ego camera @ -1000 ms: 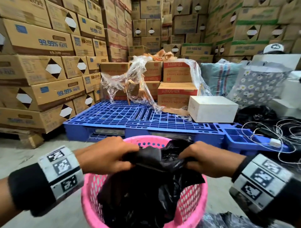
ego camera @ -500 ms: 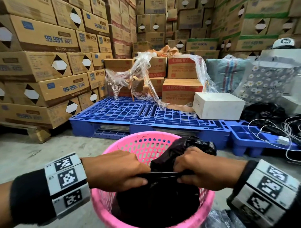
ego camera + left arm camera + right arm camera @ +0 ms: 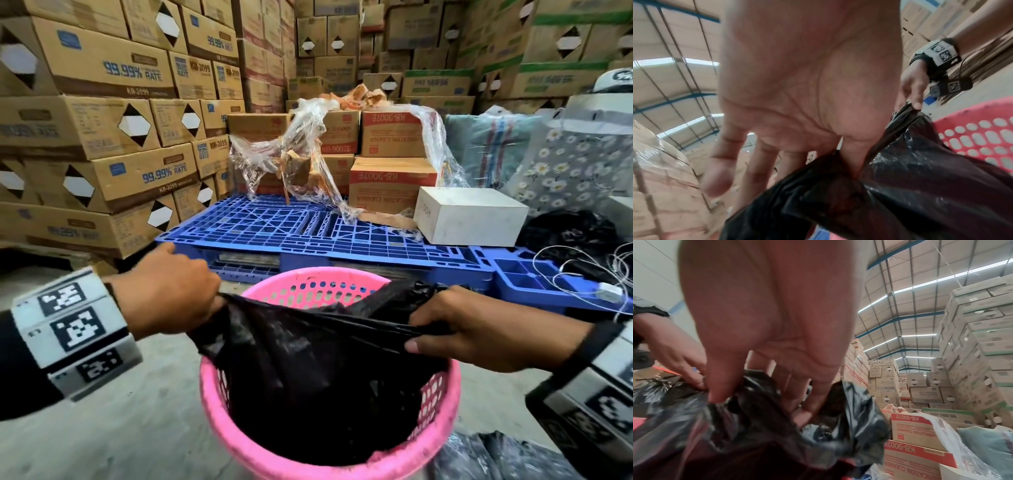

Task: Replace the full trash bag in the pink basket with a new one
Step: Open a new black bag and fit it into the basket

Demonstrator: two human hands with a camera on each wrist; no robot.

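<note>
A round pink basket [image 3: 329,469] stands on the concrete floor right below me. A black trash bag [image 3: 308,370] hangs inside it, its mouth stretched wide above the rim. My left hand [image 3: 209,301] pinches the bag's left edge, outside the basket's left rim. My right hand [image 3: 416,334] grips the bunched right edge over the right rim. In the left wrist view the thumb [image 3: 851,155] presses into the black plastic [image 3: 890,186]. The right wrist view has fingers [image 3: 715,386] curled into the crumpled bag [image 3: 777,426].
A blue plastic pallet [image 3: 308,233] lies just beyond the basket, carrying cartons, torn clear wrap [image 3: 291,161] and a white box [image 3: 469,219]. Stacked cartons [image 3: 96,137] wall the left. White cables [image 3: 599,274] and another black bag [image 3: 496,459] lie at the right.
My hands have drawn apart, the left one out past the basket's left rim. The bag's mouth, bunched between them before, is now stretched wide over the basket.
</note>
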